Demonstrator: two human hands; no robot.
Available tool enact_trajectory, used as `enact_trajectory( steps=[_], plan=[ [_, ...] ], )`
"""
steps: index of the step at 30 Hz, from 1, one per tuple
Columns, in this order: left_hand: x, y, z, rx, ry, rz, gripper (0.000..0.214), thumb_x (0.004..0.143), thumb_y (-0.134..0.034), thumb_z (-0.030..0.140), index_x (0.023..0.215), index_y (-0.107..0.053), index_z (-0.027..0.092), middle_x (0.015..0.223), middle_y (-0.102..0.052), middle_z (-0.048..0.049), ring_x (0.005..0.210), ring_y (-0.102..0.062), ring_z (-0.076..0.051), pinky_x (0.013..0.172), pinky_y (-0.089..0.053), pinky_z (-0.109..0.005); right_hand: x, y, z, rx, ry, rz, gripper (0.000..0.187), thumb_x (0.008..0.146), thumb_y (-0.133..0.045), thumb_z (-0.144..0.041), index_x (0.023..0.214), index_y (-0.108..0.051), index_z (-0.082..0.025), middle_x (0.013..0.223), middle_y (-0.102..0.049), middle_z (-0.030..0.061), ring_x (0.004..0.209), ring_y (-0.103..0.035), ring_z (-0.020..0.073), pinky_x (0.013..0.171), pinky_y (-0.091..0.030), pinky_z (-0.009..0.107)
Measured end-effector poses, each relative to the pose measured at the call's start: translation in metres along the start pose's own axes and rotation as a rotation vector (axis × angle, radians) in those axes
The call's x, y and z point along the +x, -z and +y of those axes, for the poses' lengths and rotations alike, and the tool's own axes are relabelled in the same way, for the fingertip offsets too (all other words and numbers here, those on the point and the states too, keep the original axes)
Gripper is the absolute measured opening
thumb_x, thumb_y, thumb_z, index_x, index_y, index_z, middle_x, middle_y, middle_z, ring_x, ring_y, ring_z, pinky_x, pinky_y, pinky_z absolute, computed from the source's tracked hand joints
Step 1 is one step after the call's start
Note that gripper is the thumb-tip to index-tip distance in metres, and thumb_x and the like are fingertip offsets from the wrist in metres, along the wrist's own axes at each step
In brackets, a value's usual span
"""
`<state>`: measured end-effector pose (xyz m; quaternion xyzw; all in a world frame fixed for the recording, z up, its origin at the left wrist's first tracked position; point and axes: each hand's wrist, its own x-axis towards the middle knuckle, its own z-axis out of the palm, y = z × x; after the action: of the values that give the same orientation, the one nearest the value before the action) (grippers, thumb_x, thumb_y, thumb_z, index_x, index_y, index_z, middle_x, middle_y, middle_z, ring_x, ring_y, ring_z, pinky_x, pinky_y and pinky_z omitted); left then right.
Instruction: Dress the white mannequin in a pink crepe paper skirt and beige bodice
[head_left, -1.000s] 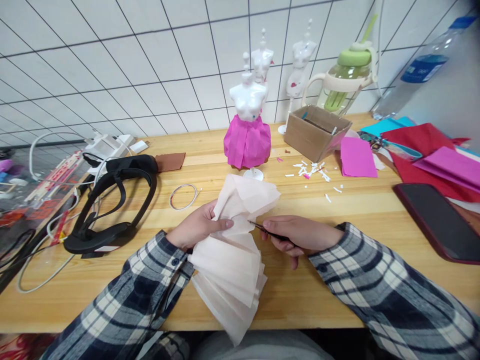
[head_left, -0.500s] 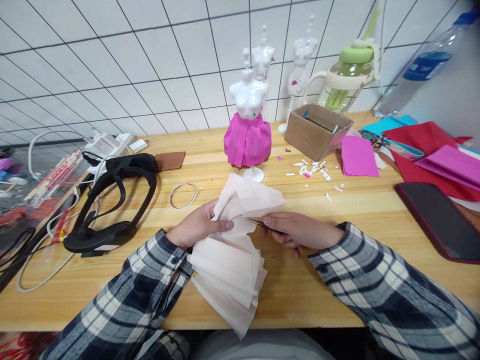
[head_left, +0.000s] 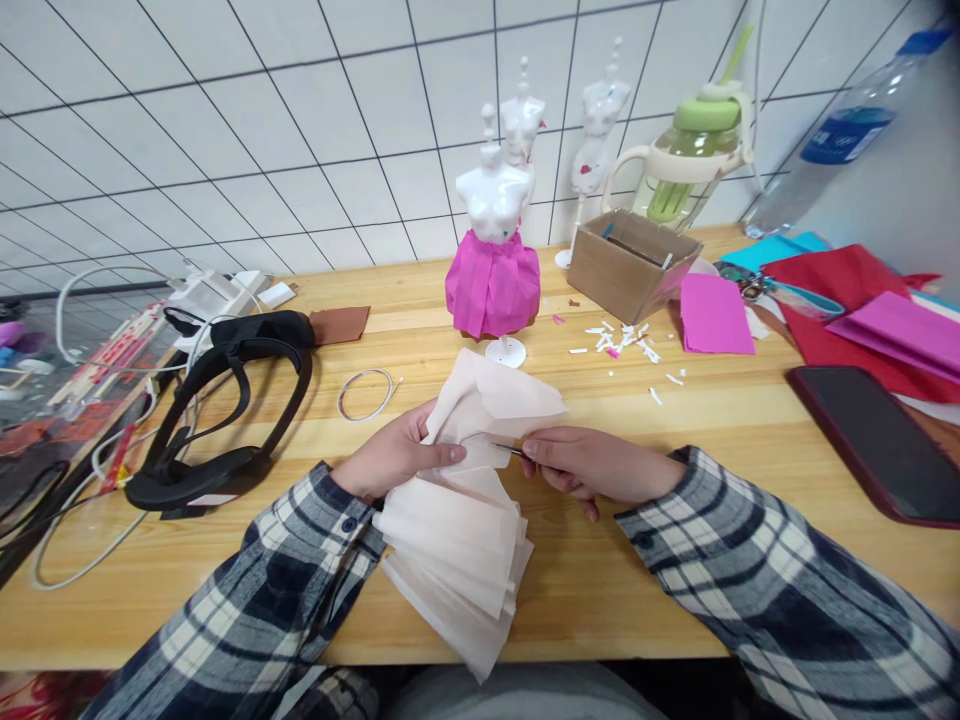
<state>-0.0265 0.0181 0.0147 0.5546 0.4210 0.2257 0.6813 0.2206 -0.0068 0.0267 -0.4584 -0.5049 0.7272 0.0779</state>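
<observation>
My left hand pinches a pale, pleated sheet of thin paper or fabric, thumb on top and fingers behind it. The pleats fan out downward past the table's front edge, and a loose flap rises above my thumb. From the right, my right hand is closed around small scissors, whose blades reach into the pale sheet near my left thumb. Most of the handles are hidden in my fingers. Beyond the sheet stands a white mini dress form wearing a pink pleated skirt.
Two more dress forms stand behind. A cardboard box, white scraps, pink sheet and phone lie to the right. A black headset, wire coil and brown piece lie left. A green-lidded jug stands behind.
The scissor blades look closer together now, still at the pale sheet. Both hands stay in nearly the same place, and the view has shifted slightly.
</observation>
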Motion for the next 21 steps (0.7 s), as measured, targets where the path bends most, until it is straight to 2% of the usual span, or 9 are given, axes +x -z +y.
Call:
enact_trajectory(
  steps=[4,11,17,21],
  plan=[
    [-0.0002,0.0003,-0.0009,-0.01,0.01,0.002,0.044,0.074,-0.076,0.023,0.115,-0.061,0.015,0.1,-0.071,-0.0044,0.086,-0.064,-0.017,0.08,-0.048,-0.027,0.0002,0.0004,0.0009,-0.008,0.016,-0.014,0.033,0.09,-0.045,-0.051,0.084,-0.051,-0.02,0.053,-0.032,-0.0095,0.039,-0.023,0.0052,0.033,-0.036,0.016],
    [-0.0005,0.0003,-0.0014,-0.059,0.031,-0.011,0.048,0.074,-0.076,0.023,0.119,-0.06,0.016,0.101,-0.071,-0.0044,0.086,-0.065,-0.017,0.078,-0.049,-0.026,-0.0006,-0.0007,-0.0009,-0.015,0.014,0.004,0.029,0.092,-0.044,-0.046,0.081,-0.049,-0.02,0.052,-0.032,-0.0089,0.04,-0.026,0.0055,0.032,-0.032,0.013],
    [-0.0004,-0.0006,0.0002,-0.096,0.009,-0.017,0.049,0.072,-0.078,0.023,0.117,-0.061,0.016,0.102,-0.073,-0.0059,0.088,-0.067,-0.019,0.079,-0.051,-0.028,0.0018,0.0008,0.0019,0.031,-0.012,-0.033,0.029,0.094,-0.042,-0.046,0.084,-0.05,-0.02,0.048,-0.031,-0.0108,0.036,-0.022,0.0045,0.033,-0.041,0.016],
    [-0.0019,-0.0017,0.0024,-0.115,0.042,0.001,0.042,0.076,-0.076,0.031,0.112,-0.062,0.014,0.096,-0.074,-0.0073,0.081,-0.068,-0.019,0.074,-0.051,-0.027,0.0011,-0.0002,0.0018,0.089,-0.022,-0.088,0.029,0.097,-0.035,-0.043,0.084,-0.047,-0.02,0.044,-0.034,-0.0115,0.033,-0.022,0.0046,0.036,-0.045,0.019]
  ],
)
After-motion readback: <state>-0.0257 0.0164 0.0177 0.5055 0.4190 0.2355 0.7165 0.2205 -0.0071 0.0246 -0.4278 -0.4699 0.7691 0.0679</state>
